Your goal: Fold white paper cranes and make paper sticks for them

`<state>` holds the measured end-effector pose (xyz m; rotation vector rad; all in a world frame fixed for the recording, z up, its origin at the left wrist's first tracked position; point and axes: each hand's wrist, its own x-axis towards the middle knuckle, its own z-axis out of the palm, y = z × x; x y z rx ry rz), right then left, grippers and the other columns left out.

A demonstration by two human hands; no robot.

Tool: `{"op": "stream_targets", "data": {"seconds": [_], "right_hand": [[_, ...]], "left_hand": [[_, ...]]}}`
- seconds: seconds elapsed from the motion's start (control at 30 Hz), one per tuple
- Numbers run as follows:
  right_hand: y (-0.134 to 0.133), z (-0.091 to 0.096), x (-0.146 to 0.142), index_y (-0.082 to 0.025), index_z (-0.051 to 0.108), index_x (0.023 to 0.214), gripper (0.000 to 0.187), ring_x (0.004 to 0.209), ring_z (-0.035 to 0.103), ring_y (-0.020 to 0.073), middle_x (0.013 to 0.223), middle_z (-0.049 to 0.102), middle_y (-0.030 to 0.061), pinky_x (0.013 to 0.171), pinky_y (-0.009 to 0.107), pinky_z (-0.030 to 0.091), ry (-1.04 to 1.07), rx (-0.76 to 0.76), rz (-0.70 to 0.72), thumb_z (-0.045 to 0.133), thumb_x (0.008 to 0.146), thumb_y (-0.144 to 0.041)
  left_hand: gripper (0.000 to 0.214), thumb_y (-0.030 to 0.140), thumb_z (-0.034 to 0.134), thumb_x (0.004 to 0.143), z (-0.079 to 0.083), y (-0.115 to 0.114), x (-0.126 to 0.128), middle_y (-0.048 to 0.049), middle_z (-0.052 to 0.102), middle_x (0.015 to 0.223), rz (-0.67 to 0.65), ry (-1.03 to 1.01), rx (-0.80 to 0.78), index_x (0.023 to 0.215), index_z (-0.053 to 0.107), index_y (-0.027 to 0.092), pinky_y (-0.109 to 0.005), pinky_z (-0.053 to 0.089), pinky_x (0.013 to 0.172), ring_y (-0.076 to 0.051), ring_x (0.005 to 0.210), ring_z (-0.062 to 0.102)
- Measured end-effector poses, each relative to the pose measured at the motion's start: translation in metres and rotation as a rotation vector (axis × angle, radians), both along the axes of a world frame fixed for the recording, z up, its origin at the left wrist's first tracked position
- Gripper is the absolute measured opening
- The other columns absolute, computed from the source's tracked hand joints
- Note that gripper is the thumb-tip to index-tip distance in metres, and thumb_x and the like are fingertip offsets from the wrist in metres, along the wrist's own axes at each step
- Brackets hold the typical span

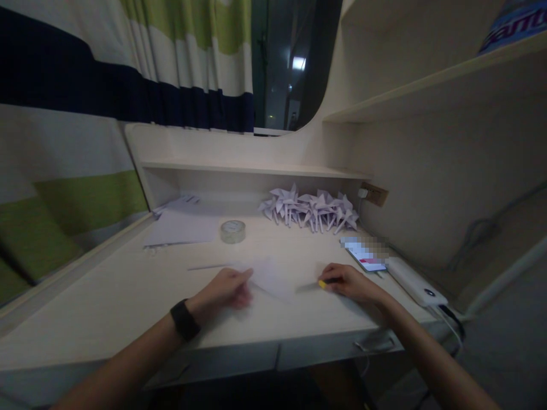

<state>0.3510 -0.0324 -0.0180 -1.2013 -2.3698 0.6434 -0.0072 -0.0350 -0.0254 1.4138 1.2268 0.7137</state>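
Reaching in low over the bench (pixel 106 302) from the near left, the left hand (pixel 231 287) pinches a blurred white paper sheet (pixel 270 278) between thumb and fingers; the sheet spreads rightward from the fingertips. The right hand (pixel 348 282), knuckles up, curls its fingers around a yellow-and-black bladed tool (pixel 322 283), its blurred blade pointing left toward the sheet. Folded-paper pinwheels (pixel 318 206) lie beyond both hands' fingers.

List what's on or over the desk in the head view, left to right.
Paper stack → tape roll → blurred paper sheet → right hand → white oblong device. Left out for overlap: left hand, paper pinwheels, phone.
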Motion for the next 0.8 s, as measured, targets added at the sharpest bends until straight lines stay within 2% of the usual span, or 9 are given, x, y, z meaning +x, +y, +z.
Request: {"op": "stream_targets", "data": {"seconds": [0.07, 0.17, 0.23, 0.27, 0.33, 0.4, 0.53, 0.7, 0.8], "right_hand": [[0.000, 0.000, -0.002, -0.019, 0.073, 0.100, 0.021, 0.086, 0.061, 0.0182, 0.099, 0.065, 0.0086, 0.078, 0.030, 0.046, -0.018, 0.019, -0.014, 0.061, 0.083, -0.023], [0.001, 0.000, -0.005, -0.020, 0.073, 0.101, 0.022, 0.087, 0.061, 0.0185, 0.099, 0.065, 0.0082, 0.080, 0.030, 0.046, -0.033, 0.037, -0.004, 0.060, 0.083, -0.022], [0.001, 0.001, -0.007, -0.019, 0.073, 0.100, 0.021, 0.086, 0.061, 0.0187, 0.097, 0.065, 0.0081, 0.080, 0.031, 0.046, -0.035, 0.052, 0.001, 0.060, 0.084, -0.025], [0.000, 0.002, -0.008, -0.019, 0.073, 0.099, 0.021, 0.086, 0.061, 0.0188, 0.096, 0.065, 0.0081, 0.079, 0.031, 0.046, -0.040, 0.059, -0.001, 0.060, 0.085, -0.027], [-0.002, 0.004, -0.010, -0.019, 0.073, 0.099, 0.022, 0.085, 0.061, 0.0189, 0.095, 0.065, 0.0080, 0.078, 0.030, 0.046, -0.053, 0.069, -0.005, 0.060, 0.085, -0.029], [-0.005, 0.004, -0.012, -0.019, 0.073, 0.098, 0.022, 0.084, 0.061, 0.0186, 0.094, 0.064, 0.0076, 0.077, 0.029, 0.046, -0.062, 0.077, -0.017, 0.059, 0.086, -0.031], [-0.012, 0.000, -0.019, -0.019, 0.073, 0.097, 0.024, 0.080, 0.060, 0.0176, 0.091, 0.063, 0.0076, 0.074, 0.027, 0.045, -0.058, 0.127, -0.094, 0.057, 0.087, -0.034], [-0.014, -0.005, -0.041, -0.020, 0.073, 0.094, 0.022, 0.082, 0.060, 0.0183, 0.087, 0.064, 0.0068, 0.072, 0.026, 0.044, -0.060, 0.180, -0.101, 0.056, 0.089, -0.031], [-0.014, -0.007, -0.053, -0.019, 0.073, 0.095, 0.021, 0.081, 0.060, 0.0180, 0.088, 0.064, 0.0072, 0.073, 0.026, 0.044, -0.066, 0.203, -0.108, 0.056, 0.088, -0.028]], "left_hand": [[0.070, 0.064, 0.033, 0.088, 0.011, -0.012, 0.000, -0.0063, 0.055, 0.042, -0.126, 0.267, 0.103, 0.045, 0.055, 0.014, -0.027, 0.041, 0.045, -0.013, 0.037, 0.051], [0.061, 0.054, 0.031, 0.094, 0.028, -0.020, 0.008, -0.0060, 0.063, 0.055, -0.230, 0.482, 0.525, 0.056, 0.061, 0.016, -0.031, 0.046, 0.062, -0.016, 0.054, 0.059], [0.045, 0.041, 0.030, 0.097, 0.032, -0.013, 0.018, -0.0096, 0.069, 0.085, -0.224, 0.571, 0.847, 0.089, 0.066, 0.016, -0.038, 0.046, 0.079, -0.022, 0.081, 0.063], [0.039, 0.035, 0.029, 0.097, 0.031, -0.006, 0.023, -0.0115, 0.067, 0.107, -0.267, 0.593, 0.990, 0.106, 0.062, 0.016, -0.042, 0.042, 0.091, -0.024, 0.101, 0.059], [0.036, 0.031, 0.033, 0.096, 0.024, 0.014, 0.032, -0.0107, 0.052, 0.135, -0.380, 0.682, 1.168, 0.122, 0.056, 0.020, -0.051, 0.027, 0.106, -0.028, 0.128, 0.040], [0.037, 0.033, 0.032, 0.096, 0.012, 0.034, 0.039, -0.0079, 0.050, 0.137, -0.448, 0.766, 1.170, 0.124, 0.055, 0.024, -0.055, 0.020, 0.108, -0.029, 0.133, 0.034], [0.037, 0.038, 0.030, 0.098, -0.008, 0.054, 0.043, -0.0084, 0.056, 0.126, -0.461, 0.773, 1.102, 0.120, 0.056, 0.023, -0.048, 0.033, 0.101, -0.026, 0.121, 0.045], [0.034, 0.032, 0.029, 0.099, -0.008, 0.048, 0.043, -0.0084, 0.059, 0.100, -0.373, 0.700, 1.147, 0.096, 0.059, 0.017, -0.038, 0.042, 0.090, -0.020, 0.096, 0.054], [0.033, 0.031, 0.029, 0.099, -0.006, 0.045, 0.044, -0.0083, 0.056, 0.098, -0.337, 0.704, 1.165, 0.092, 0.058, 0.017, -0.037, 0.043, 0.086, -0.020, 0.092, 0.053]]}}
